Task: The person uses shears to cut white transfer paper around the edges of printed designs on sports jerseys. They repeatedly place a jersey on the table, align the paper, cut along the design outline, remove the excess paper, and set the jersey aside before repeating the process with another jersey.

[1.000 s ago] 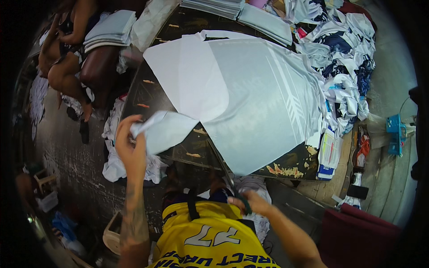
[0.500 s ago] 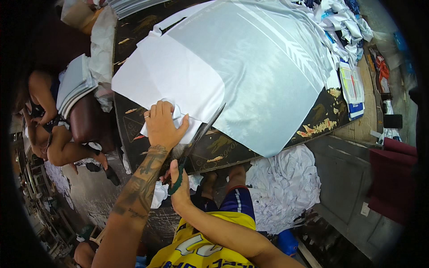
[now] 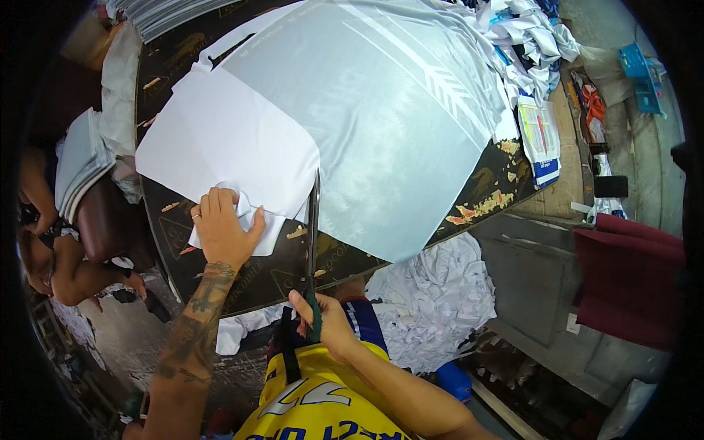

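Dark table (image 3: 176, 62) bearing grey-and-white fabric (image 3: 381, 139), which I judge light, soft, slippery, best pinned near its edge; my left hand (image 3: 226, 229) presses white cloth, thumb apart; my right hand (image 3: 328, 323) clamps scissors (image 3: 313, 227).

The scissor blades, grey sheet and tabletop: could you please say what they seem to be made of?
Scissor blades: probably dark metal, being long, thin and straight.
Grey sheet: likely smooth synthetic fabric, from its slight sheen and soft folds.
Tabletop: perhaps dark coated plywood, since peeled patches show pale beneath.
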`<state>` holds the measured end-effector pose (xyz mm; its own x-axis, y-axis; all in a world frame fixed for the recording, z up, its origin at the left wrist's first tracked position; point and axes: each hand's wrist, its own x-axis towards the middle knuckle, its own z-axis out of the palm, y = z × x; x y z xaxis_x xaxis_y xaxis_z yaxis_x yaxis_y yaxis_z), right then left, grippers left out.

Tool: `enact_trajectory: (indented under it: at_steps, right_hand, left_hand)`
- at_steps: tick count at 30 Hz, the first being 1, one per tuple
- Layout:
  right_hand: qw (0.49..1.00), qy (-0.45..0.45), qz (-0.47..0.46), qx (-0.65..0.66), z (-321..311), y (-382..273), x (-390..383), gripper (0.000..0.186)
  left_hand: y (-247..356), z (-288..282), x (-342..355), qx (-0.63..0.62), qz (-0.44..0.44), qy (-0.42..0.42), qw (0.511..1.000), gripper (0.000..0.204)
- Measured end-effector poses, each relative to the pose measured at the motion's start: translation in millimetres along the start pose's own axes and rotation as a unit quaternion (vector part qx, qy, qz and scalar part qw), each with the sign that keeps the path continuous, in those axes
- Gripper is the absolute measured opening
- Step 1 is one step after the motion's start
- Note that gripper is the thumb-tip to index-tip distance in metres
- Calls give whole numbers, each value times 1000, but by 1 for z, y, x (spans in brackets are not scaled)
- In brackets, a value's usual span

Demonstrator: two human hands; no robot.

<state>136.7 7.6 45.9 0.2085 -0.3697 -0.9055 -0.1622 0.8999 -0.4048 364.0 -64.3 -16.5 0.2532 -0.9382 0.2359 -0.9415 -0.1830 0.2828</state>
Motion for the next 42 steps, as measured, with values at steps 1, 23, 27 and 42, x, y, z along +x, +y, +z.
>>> enact_trajectory:
  at_steps: [1,23,27,42]
  right_hand:
    - [1000,-5,-12,-18,-8,-5,1,53]
    - [905,-112,3,-411,-141,-186,47,68]
    - [874,-144,0,-464,-142,-224,58,71]
    - [837,-152,-33,-524,-97,-290,93,66]
  left_hand:
    - [0,0,0,2,-1,3,1000,44]
    - [1,-7,1,-2,-34,-47,998,48]
    - [1,-9,4,5,-37,-51,998,49]
    - [-1,-8,0,-13,-52,-83,995,50]
